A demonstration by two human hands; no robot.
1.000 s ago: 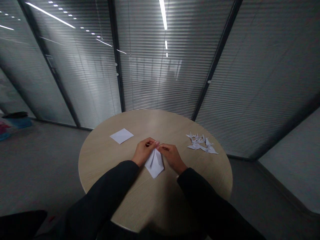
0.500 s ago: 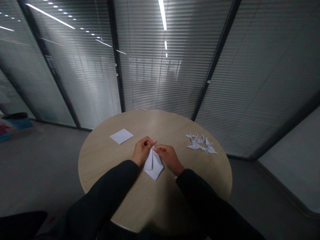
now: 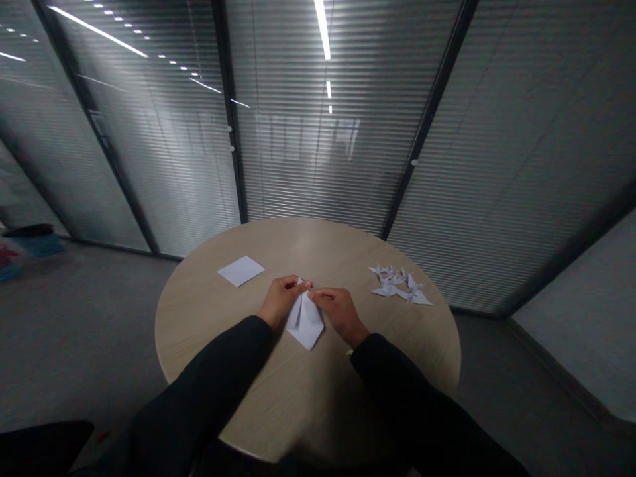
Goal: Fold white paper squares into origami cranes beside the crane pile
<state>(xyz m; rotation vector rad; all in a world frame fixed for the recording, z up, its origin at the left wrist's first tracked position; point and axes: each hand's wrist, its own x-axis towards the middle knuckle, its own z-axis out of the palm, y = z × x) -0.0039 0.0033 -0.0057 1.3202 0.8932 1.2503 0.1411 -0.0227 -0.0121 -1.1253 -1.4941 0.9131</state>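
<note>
A partly folded white paper (image 3: pixel 305 320) lies on the round wooden table (image 3: pixel 278 384) between my hands. My left hand (image 3: pixel 279 299) pinches its upper tip from the left, fingers curled. From the right, my right hand (image 3: pixel 339 311) pinches the same top edge, fingers closed. Both sleeves are dark.
A flat white square sheet (image 3: pixel 241 270) lies on the table to the left. Several finished white paper cranes (image 3: pixel 399 284) sit in a cluster at the right. Glass walls with blinds stand behind the table. A dark bin (image 3: pixel 32 236) is on the floor far left.
Both hands and the folded paper have shifted slightly; the pinch at the paper's top has tightened and its tip now sticks up between the fingers.
</note>
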